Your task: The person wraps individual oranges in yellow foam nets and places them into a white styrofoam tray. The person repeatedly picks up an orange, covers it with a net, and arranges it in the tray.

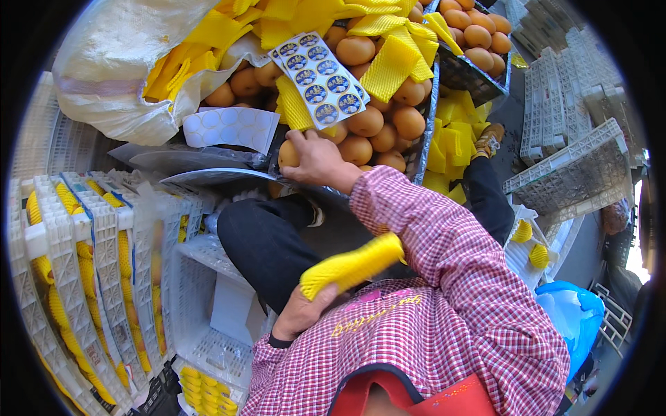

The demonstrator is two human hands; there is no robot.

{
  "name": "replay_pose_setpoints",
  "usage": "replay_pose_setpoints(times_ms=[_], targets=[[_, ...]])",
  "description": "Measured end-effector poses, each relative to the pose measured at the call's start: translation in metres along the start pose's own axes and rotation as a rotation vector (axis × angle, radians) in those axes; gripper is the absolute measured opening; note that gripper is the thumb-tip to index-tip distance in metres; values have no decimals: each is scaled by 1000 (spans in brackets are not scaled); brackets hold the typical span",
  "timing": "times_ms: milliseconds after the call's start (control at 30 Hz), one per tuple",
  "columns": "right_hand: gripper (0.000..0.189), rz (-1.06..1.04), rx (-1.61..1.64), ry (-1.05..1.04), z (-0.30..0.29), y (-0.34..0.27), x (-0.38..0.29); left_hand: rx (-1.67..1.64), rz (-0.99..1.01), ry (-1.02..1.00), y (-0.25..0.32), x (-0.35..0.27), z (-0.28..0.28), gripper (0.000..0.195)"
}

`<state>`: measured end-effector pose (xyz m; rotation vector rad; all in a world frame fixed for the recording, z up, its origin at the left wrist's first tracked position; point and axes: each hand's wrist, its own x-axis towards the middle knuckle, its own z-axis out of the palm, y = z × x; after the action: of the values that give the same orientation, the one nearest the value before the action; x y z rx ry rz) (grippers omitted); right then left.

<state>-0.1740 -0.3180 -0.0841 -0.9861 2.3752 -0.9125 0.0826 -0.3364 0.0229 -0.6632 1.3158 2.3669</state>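
Observation:
My left hand [307, 311], close to my body, holds a yellow foam net sleeve [354, 264] that points up and to the right, its far end blurred. With arm stretched forward, my right hand [323, 162] has thumb and fingers around a round brown pear [287, 155] at the near edge of a crate of pears. More brown pears [365, 121] lie beside and beyond that hand. Sheets of round printed stickers [327, 78] rest on the fruit, and flat yellow foam sleeves [391, 67] are strewn over it.
A white woven sack [119, 67] of foam sleeves and a blank-backed sticker sheet [229, 127] lie at left. White plastic crates [99, 281] with wrapped fruit stand on edge below. To the right are another pear crate [478, 39], stacked crates [554, 99] and a blue bag [572, 312].

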Motion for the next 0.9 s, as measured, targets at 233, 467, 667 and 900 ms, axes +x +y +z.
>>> replay_pose_setpoints(times_ms=[233,467,667,900], targets=[[85,-50,959,93,-121,12,-127,-44,161,135,10,56,18,60],[75,-322,292,327,-186,38,-231,-43,104,-198,12,101,114,81],[45,359,1367,329,-143,84,-310,-208,-94,-573,-16,109,162,94],[39,69,2083,496,-121,98,-351,-87,-151,-382,-30,109,204,90]])
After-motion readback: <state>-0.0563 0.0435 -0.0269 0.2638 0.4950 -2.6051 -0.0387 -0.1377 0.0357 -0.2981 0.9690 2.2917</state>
